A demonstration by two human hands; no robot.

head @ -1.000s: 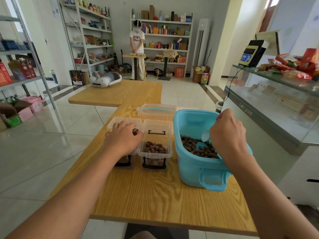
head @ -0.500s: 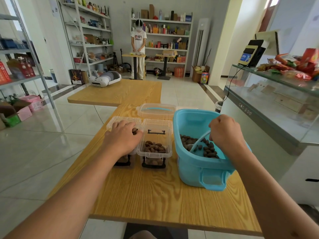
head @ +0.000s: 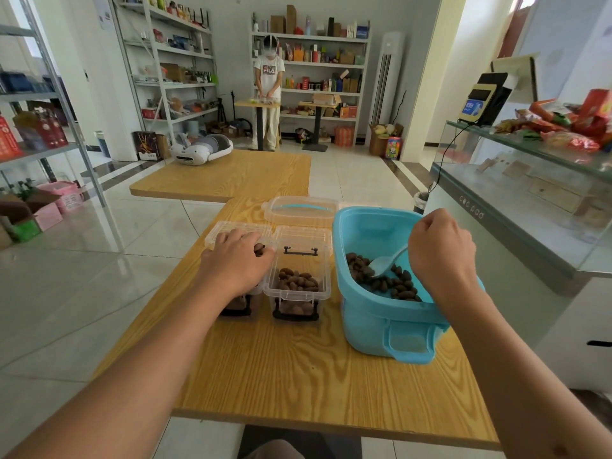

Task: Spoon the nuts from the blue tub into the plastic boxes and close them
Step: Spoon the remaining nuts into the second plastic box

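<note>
On the wooden table (head: 298, 376), the right hand (head: 442, 251) grips a pale blue spoon (head: 385, 263) whose bowl lies among the nuts (head: 390, 279) in the blue tub (head: 381, 319). The left hand (head: 240, 258) rests on top of the left plastic box (head: 238, 304), fingers loosely bent. Just beside it the right plastic box (head: 298, 289) stands open, holding nuts. A clear lid (head: 299, 210) lies behind.

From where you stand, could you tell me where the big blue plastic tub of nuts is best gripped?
Grip the blue plastic tub by its moulded loop handle on the near end wall, coming from the near table edge; the opening looks wide enough for fingers.
</note>
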